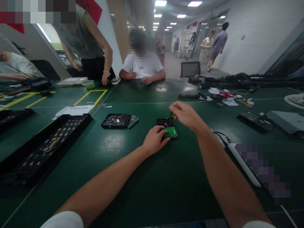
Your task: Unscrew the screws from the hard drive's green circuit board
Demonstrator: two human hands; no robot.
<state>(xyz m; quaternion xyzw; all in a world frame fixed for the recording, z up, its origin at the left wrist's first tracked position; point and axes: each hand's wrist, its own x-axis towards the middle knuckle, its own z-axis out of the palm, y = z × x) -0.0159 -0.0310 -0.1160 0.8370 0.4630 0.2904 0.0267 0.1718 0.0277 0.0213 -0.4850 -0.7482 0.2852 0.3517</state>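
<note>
A black hard drive with a green circuit board on its upper face lies flat on the green table in front of me. My left hand grips its near left side, with fingers curled over the edge and onto the board. Above its far right side, my right hand pinches a screwdriver with a dark and yellowish handle. The shaft points down at the drive; where its tip rests is too small to tell. To the left lie another opened hard drive and a loose circuit board.
A long black tray holding small parts runs along the left, beside a paper sheet. At right are another drive, a grey box and a blurred-out device. Across the table, one person sits and another stands.
</note>
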